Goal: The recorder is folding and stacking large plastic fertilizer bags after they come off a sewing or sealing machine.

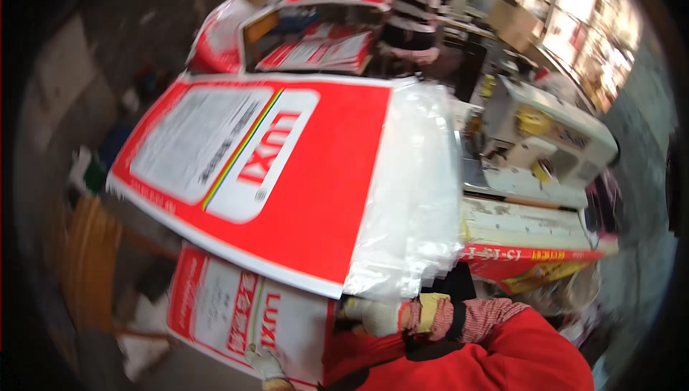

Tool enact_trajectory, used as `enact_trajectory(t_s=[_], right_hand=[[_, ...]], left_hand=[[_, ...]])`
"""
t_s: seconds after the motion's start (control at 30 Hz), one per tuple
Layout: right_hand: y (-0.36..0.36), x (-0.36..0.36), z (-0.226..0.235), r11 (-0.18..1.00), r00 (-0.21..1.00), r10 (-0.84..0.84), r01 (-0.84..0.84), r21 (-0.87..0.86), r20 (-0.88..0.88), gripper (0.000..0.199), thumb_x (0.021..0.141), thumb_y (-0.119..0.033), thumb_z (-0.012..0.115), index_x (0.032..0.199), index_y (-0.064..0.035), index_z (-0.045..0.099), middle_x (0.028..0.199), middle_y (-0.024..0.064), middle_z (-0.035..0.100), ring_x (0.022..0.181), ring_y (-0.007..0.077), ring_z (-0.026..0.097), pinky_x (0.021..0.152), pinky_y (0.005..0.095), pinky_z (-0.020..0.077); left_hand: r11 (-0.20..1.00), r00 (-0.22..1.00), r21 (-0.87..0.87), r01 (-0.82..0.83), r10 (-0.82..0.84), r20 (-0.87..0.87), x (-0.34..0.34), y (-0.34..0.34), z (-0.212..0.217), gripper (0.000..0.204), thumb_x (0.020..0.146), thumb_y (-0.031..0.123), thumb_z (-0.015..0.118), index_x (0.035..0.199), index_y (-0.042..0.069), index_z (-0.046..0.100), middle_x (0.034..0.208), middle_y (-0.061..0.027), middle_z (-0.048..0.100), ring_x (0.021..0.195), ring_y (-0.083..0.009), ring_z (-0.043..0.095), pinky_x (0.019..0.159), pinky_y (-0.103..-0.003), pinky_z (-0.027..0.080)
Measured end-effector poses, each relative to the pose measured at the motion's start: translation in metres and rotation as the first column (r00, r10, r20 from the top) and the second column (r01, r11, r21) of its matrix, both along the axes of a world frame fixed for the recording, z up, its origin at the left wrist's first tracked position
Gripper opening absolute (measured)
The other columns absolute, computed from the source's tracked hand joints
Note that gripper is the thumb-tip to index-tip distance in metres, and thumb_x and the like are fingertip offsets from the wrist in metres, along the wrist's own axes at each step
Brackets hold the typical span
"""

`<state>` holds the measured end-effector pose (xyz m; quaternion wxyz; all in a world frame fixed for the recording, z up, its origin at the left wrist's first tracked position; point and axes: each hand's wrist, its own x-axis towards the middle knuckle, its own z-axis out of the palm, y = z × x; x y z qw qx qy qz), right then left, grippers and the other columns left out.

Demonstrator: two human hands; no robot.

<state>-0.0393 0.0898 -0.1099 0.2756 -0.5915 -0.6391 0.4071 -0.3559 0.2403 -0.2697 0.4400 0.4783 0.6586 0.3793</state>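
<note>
My left hand (265, 364), in a pale glove, grips the lower edge of a red and white woven bag (294, 323), its thumb lying on the printed face. My right hand (377, 316), also in a pale glove, is beside the bag, just under the near edge of a stack of red and white woven bags (352, 176). Its fingers are blurred and partly hidden. Clear plastic liners (413, 183) stick out from the stack's right end. A yellow patch (433, 313) is on my right wrist, over a checked sleeve.
A white sewing machine (549, 133) stands on a worn table (524, 222) at the right. Behind the stack are more printed bags (316, 54) and a person in a striped top (413, 7). A brown curved wooden piece (93, 265) is at left; a cardboard box (513, 18) sits near the window.
</note>
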Motion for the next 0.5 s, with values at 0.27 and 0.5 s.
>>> enact_trajectory(t_s=[0.27,0.5], right_hand=[[-0.053,0.016,0.041,0.981,0.982,0.190,-0.190,0.045,-0.007,0.034,0.078,-0.025,0.057,0.108,-0.0091,0.059,0.096,0.0122,0.063,0.088,0.0270,0.060,0.075,0.0352,0.0466],[-0.088,0.061,0.082,0.986,0.951,0.059,-0.008,0.169,-0.302,0.031,0.082,-0.029,0.056,0.104,-0.0086,0.061,0.085,0.0056,0.064,0.074,0.0149,0.059,0.067,0.0284,0.0470]], left_hand=[[0.033,0.637,0.687,0.726,-0.409,-0.653,0.215,-0.041,0.284,0.025,0.067,0.007,0.067,0.090,0.000,0.058,0.113,-0.0148,0.049,0.103,-0.0322,0.046,0.086,-0.040,0.038],[-0.044,0.343,0.416,0.908,-0.491,-0.801,0.317,-0.024,0.247,0.023,0.067,0.017,0.066,0.082,0.002,0.059,0.102,-0.0144,0.056,0.096,-0.0330,0.049,0.086,-0.042,0.039]])
